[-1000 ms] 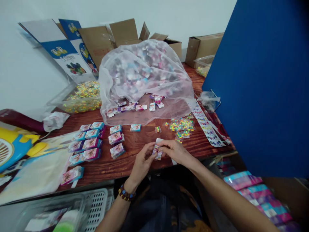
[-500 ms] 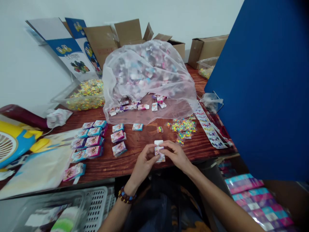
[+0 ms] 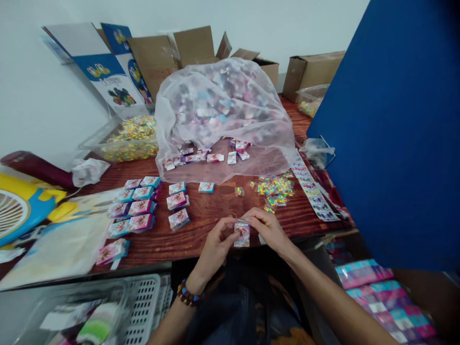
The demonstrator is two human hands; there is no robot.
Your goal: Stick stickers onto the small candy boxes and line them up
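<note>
My left hand point(image 3: 220, 240) grips the left side of a small printed cardboard box point(image 3: 242, 237) at the table's front edge. Thumb and fingers of my right hand point(image 3: 268, 231) are pinched at the box's top end, where the flap looks folded down. A small white piece point(image 3: 262, 239) shows under my right palm; what it is I cannot tell. Just beyond my hands lies a single small clear packet point(image 3: 239, 191) of coloured bits. To its right is a heap of similar packets point(image 3: 276, 189). One blue-edged box point(image 3: 206, 187) lies flat, further left.
Stacked boxes point(image 3: 142, 207) stand in rows at left, beside a white bag point(image 3: 68, 244) and a yellow-blue fan point(image 3: 14, 206). A sheer sack point(image 3: 226, 110) of boxes fills the back. A sticker sheet point(image 3: 314, 191) and a blue panel point(image 3: 391, 134) are at right.
The white flap that stood up from the box's top end is no longer upright. Both hands and the box have shifted slightly right and toward me.
</note>
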